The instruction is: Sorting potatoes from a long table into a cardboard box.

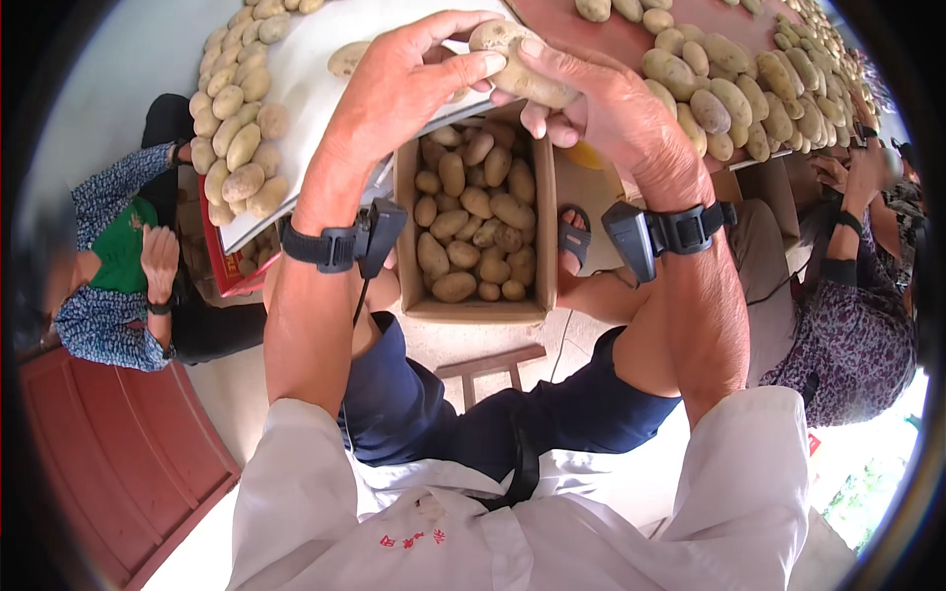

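In the head view, at twelve o'clock, my left hand [409, 84] and right hand [601, 94] are both closed on one potato [519, 73], thumbs on top. A light, steady pinch should suit turning it. The white board's [305, 79] edge slants at eleven, the potato heap [734, 98] crowds two; the room between, above the cardboard box [473, 311], looks freest.
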A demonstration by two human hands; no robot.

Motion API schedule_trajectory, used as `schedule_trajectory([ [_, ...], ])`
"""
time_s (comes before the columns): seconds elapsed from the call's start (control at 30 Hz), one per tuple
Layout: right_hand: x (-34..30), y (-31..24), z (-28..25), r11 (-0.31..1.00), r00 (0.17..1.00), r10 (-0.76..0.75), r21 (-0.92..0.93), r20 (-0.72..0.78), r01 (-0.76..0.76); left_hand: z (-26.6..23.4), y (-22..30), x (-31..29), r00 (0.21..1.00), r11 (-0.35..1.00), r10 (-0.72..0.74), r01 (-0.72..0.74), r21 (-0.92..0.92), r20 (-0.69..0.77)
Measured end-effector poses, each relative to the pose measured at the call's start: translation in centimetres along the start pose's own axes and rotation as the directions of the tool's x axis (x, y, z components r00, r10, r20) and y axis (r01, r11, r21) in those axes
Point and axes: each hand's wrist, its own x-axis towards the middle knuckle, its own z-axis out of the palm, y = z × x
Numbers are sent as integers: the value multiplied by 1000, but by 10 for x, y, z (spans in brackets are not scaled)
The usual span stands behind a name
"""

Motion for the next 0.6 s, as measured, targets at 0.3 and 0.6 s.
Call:
schedule_trajectory([
  [0.3, -9, -2, -6, 998, 997, 37, -38, -68, -40, -6, 11, 6, 996, 996, -87, 87, -2, -12],
  [0.6, -5, 18, 4, 821, 926, 196, -571, 321, 25, -19, 5, 9, 956, 996, -90, 86, -27, -278],
])
